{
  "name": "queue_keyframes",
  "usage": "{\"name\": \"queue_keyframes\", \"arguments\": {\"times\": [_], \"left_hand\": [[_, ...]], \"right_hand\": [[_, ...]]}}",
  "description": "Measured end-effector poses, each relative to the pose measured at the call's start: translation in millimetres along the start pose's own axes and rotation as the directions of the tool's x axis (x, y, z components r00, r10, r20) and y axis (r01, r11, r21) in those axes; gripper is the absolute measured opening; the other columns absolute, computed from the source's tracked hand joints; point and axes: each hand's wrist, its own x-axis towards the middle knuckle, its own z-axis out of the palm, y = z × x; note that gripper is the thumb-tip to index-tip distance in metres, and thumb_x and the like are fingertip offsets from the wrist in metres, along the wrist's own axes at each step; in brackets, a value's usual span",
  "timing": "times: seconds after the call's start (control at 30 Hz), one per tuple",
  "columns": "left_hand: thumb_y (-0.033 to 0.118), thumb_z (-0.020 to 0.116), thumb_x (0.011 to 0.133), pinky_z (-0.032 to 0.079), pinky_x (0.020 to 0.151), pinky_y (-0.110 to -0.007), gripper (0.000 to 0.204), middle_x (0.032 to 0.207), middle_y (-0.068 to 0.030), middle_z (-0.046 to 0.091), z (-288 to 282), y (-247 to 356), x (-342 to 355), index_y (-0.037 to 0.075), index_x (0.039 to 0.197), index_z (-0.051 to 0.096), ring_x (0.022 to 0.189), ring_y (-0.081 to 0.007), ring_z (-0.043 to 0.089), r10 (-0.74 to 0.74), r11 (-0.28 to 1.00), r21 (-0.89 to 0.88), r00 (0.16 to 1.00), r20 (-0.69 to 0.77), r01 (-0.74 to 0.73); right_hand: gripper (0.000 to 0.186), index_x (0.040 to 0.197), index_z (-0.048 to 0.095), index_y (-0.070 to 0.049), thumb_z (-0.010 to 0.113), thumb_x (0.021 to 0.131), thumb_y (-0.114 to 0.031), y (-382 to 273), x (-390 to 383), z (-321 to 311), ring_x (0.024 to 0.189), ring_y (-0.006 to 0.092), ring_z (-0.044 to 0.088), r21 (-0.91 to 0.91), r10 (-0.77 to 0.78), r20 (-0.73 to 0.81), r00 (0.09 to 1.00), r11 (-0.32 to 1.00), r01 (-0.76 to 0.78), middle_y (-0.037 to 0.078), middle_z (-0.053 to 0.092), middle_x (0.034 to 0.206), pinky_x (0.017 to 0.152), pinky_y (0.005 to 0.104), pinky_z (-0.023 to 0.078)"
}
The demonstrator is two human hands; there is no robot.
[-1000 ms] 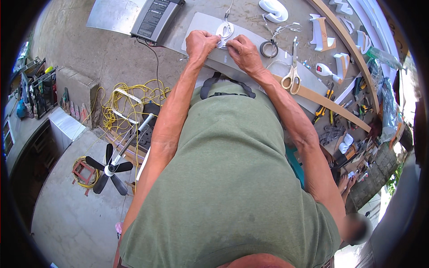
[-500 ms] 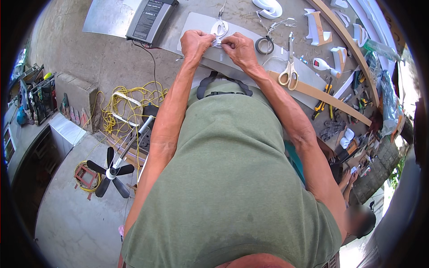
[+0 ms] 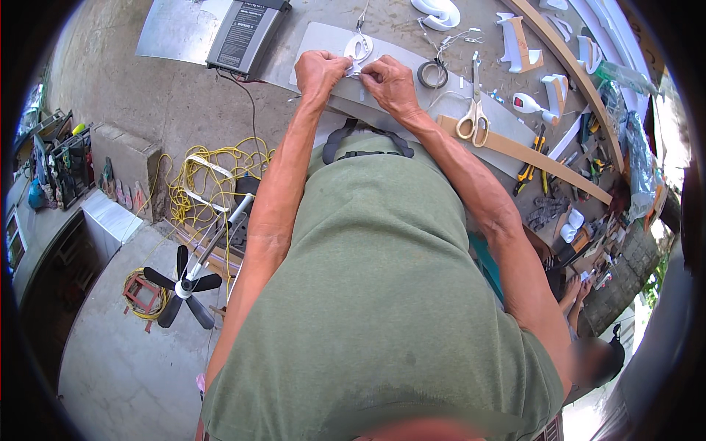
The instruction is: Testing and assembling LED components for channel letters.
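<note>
Scissors [image 3: 476, 101] with cream handles lie blades-away on a grey board [image 3: 316, 37], their loops over the end of a tan strip [image 3: 540, 158] running off to their lower right. Just left of them sits a black tape roll [image 3: 421, 75], thin white wires [image 3: 444, 47] straggling above it; farther left lies a white oval ring [image 3: 351, 47]. Well left of the scissors, the left hand [image 3: 318, 71] and right hand [image 3: 390, 82] are near each other, fingertips pinched on a small white piece [image 3: 355, 69], its shape too covered to read surely. The right forearm [image 3: 460, 162] passes below the scissors, screening part of the board. Right of the scissors come a white bottle [image 3: 526, 107] and yellow-and-black hand tools [image 3: 524, 175]. A dark grey box [image 3: 246, 37] stands far left of them. Beneath the board spreads a dusty grey worktop [image 3: 401, 33]. Down and left of the scissors, over a concrete floor [image 3: 110, 353], show tangled yellow cable [image 3: 176, 192] and a black-bladed fan [image 3: 197, 312]; to their lower right, another person's hands [image 3: 576, 287].
</note>
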Motion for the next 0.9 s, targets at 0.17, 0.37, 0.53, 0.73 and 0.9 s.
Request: {"name": "queue_keyframes", "arguments": {"times": [0.17, 0.37, 0.53, 0.73, 0.9], "left_hand": [[0.029, 0.083, 0.069, 0.054, 0.063, -0.032, 0.027, 0.069, -0.0064, 0.074, 1, -2, 3, 0.004, 0.079, 0.080, 0.062, -0.0163, 0.068, 0.008, 1.000, 0.002, 1.000, 0.000, -0.008], [0.030, 0.083, 0.069, 0.054, 0.063, -0.032, 0.028, 0.069, -0.0072, 0.074, 1, -3, 3, 0.004, 0.079, 0.080, 0.062, -0.0174, 0.069, 0.002, 1.000, 0.016, 1.000, -0.009, -0.002], [0.026, 0.085, 0.075, 0.048, 0.056, -0.026, 0.025, 0.066, -0.0045, 0.072, 3, -4, 0, 0.002, 0.076, 0.077, 0.057, -0.0091, 0.063, 0.039, 0.999, 0.012, 0.999, -0.026, -0.039], [0.028, 0.084, 0.080, 0.051, 0.059, -0.027, 0.025, 0.068, -0.0055, 0.073, 4, -9, -5, 0.004, 0.080, 0.078, 0.061, -0.0106, 0.067, 0.143, 0.989, 0.048, 0.989, -0.043, -0.141], [0.027, 0.084, 0.080, 0.053, 0.061, -0.029, 0.027, 0.072, -0.0077, 0.075, 5, -5, -17, 0.002, 0.086, 0.078, 0.063, -0.0138, 0.069, 0.227, 0.973, 0.053, 0.973, -0.037, -0.225]], "right_hand": [[0.010, 0.084, 0.074, -0.004, 0.075, 0.078, -0.012, 0, 3, 1, 0.079, 0.0296, 0.065, 0.012, 0.029, 0.001, 1.000, 1.000, -0.029, 0.013, 0.065, 0.080, 0.073, 0.0411, 0.052], [0.012, 0.089, 0.074, -0.006, 0.073, 0.079, -0.014, 2, 5, -3, 0.084, 0.0290, 0.065, -0.022, 0.047, 0.090, 0.995, 0.999, -0.045, 0.012, 0.064, 0.084, 0.075, 0.0416, 0.052], [0.018, 0.098, 0.075, -0.009, 0.071, 0.082, -0.018, -8, 11, -17, 0.093, 0.0298, 0.065, -0.114, 0.056, 0.052, 0.997, 0.992, -0.050, 0.011, 0.064, 0.094, 0.081, 0.0412, 0.053], [0.019, 0.103, 0.073, -0.010, 0.072, 0.085, -0.016, -1, 26, -9, 0.099, 0.0276, 0.062, -0.217, -0.182, 0.097, 0.979, 0.956, 0.199, 0.009, 0.063, 0.098, 0.081, 0.0401, 0.053], [0.014, 0.095, 0.062, -0.007, 0.069, 0.086, -0.015, 7, 30, -7, 0.093, 0.0290, 0.058, -0.301, -0.310, 0.145, 0.940, 0.891, 0.340, 0.010, 0.057, 0.095, 0.077, 0.0420, 0.051]]}}
